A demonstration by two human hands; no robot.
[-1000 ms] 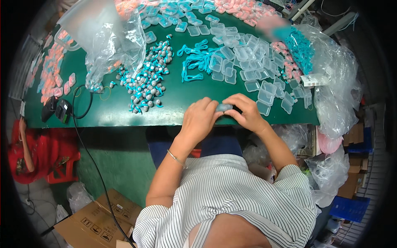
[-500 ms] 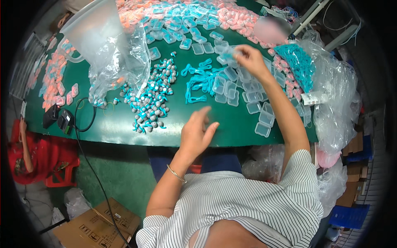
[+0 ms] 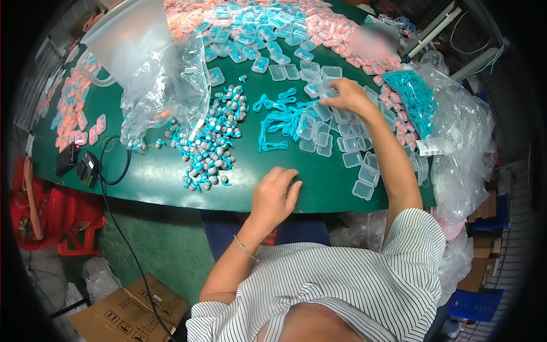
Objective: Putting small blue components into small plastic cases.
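Observation:
My left hand (image 3: pixel 274 196) hovers at the near edge of the green table, thumb apart from the loosely bent fingers, nothing in it. My right hand (image 3: pixel 347 96) is over a spread of clear plastic cases (image 3: pixel 348 130), most of them lying open. Its thumb and forefinger are apart; whether the fingertips touch a case I cannot tell. Beside them lies a clear case with something blue inside (image 3: pixel 311 90). Between my hands are bundles of blue cord (image 3: pixel 279 122). To their left is a heap of grey-and-blue earplugs (image 3: pixel 211 148).
A large translucent tub (image 3: pixel 128 37) with a plastic bag stands at the left. Filled blue cases (image 3: pixel 245 40) and pink ones (image 3: pixel 336 40) cover the far side. More blue cord (image 3: pixel 409 100) and clear plastic bags (image 3: pixel 461 137) lie at the right. A black cable (image 3: pixel 117 219) hangs off the edge.
My right hand has come slightly nearer, and its thumb and forefinger have parted. The blue-tinted case stays lying by its fingers. My left hand has lowered toward the table's near edge. The view has shifted slightly.

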